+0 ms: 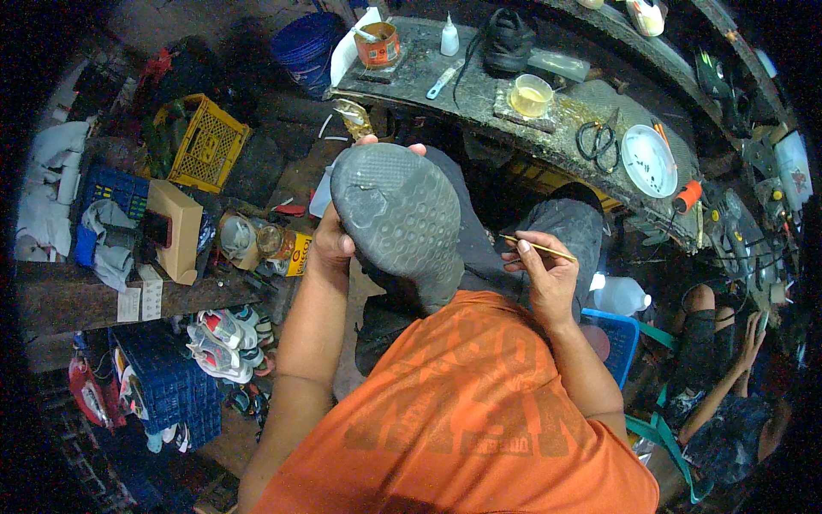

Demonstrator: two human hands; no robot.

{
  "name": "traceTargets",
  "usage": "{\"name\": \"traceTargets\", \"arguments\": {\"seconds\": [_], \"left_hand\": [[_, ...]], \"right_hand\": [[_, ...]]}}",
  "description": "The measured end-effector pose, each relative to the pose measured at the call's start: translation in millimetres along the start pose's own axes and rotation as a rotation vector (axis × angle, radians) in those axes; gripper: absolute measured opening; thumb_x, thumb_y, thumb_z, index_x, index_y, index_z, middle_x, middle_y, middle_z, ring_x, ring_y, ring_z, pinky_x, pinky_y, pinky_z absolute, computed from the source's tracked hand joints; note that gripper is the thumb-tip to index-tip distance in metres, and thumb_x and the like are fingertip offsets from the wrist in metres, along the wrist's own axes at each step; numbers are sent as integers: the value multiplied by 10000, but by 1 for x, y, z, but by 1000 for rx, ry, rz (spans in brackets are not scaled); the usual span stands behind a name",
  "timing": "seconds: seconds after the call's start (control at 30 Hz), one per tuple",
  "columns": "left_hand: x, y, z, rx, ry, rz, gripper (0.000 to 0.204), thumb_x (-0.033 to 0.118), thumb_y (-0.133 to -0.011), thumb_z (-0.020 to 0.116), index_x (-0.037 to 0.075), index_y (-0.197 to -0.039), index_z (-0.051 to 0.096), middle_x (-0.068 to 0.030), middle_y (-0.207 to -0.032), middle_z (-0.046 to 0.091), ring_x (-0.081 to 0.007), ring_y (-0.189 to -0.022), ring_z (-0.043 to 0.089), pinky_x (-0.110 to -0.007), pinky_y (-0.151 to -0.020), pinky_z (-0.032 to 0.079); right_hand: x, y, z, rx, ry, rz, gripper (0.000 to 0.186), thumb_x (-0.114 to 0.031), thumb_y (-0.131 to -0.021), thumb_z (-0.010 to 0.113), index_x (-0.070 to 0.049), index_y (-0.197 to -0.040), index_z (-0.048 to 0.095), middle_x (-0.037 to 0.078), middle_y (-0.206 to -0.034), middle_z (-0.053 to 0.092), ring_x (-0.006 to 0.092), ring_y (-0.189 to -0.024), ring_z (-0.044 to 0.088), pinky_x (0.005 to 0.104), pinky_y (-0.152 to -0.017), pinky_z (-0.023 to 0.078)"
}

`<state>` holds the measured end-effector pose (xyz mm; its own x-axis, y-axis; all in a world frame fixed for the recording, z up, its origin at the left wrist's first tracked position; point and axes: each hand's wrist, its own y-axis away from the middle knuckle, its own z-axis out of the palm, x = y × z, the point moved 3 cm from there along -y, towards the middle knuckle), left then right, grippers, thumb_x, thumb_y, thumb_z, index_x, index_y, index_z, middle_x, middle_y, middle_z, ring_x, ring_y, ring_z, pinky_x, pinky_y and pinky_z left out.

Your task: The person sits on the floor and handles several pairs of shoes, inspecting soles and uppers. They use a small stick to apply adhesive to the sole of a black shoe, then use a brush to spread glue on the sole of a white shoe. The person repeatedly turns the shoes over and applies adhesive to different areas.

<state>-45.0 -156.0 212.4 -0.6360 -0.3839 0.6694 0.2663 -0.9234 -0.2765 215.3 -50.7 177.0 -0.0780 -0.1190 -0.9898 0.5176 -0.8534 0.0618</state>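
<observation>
In the head view, the shoe (398, 218) is above the person's lap, sole up, wide end away from the body; the left hand (332, 240) wraps its left side, thumb by the near edge and fingertips showing over the far edge, probably to steady it and keep the sole facing the eyes. Right of the shoe, the right hand (548, 274) pinches a slim gold stick (558, 253) between thumb and fingers, pen-fashion, which likely gives fine control; its darker end points toward the shoe, near but not touching. Beyond the shoe, the bench (471, 103) carries a tin (378, 50), a bottle (449, 38) and a cup (530, 96); beyond and to its right lie scissors (598, 146) and a dish (624, 158), seemingly set within reach. As for writing, big dark lettering crosses the orange shirt (454, 411) on the shoe's near side; the tin bears a printed label, and a yellow label (299, 254) with dark print shows left of the shoe. No lettering can be made out on the sole.
</observation>
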Motion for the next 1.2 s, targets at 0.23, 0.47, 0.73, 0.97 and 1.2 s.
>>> {"name": "traceTargets", "arguments": {"seconds": [0.23, 0.47, 0.73, 0.97, 1.2], "left_hand": [[1, 0, 5, -21, 68, -21, 1200, 433, -567, 975, 325, -1563, 315, -245, -1598, 321, -506, -1428, 364, -691, -1102, 368], [5, 1, 13, 13, 55, -25, 1219, 429, -523, 999, 324, -1548, 348, -261, -1579, 340, -526, -1425, 356, -709, -1100, 362], [4, -1, 9, 12, 28, -35, 1190, 434, -549, 989, 334, -1547, 348, -242, -1588, 334, -522, -1427, 354, -718, -1096, 359], [2, -2, 5, -12, 65, -13, 1153, 416, -579, 958, 319, -1552, 346, -240, -1587, 343, -511, -1412, 386, -688, -1099, 376], [2, -7, -7, -37, 69, 21, 1141, 378, -578, 912, 266, -1559, 339, -263, -1575, 358, -446, -1405, 436, -612, -1115, 409]], "right_hand": [[0, 0, 1, -5, 4, 16, 195, -107, -984, 662, 21, -1129, 684, 135, -1005, 731, 202, -837, 731, 299, -684, 606], [-1, -2, 3, -18, -6, 3, 198, -109, -983, 665, 21, -1132, 685, 131, -1010, 730, 204, -841, 730, 303, -687, 603], [-1, -2, 3, -19, 6, 21, 187, -89, -976, 671, 23, -1124, 694, 126, -1017, 727, 200, -845, 730, 296, -685, 603], [0, -2, 2, -24, 20, 8, 189, -83, -976, 669, 30, -1125, 693, 128, -1014, 723, 198, -842, 729, 298, -686, 606], [3, -2, 1, -26, -4, 13, 190, -94, -984, 662, 27, -1128, 688, 135, -1024, 726, 200, -843, 728, 304, -689, 608]]}}
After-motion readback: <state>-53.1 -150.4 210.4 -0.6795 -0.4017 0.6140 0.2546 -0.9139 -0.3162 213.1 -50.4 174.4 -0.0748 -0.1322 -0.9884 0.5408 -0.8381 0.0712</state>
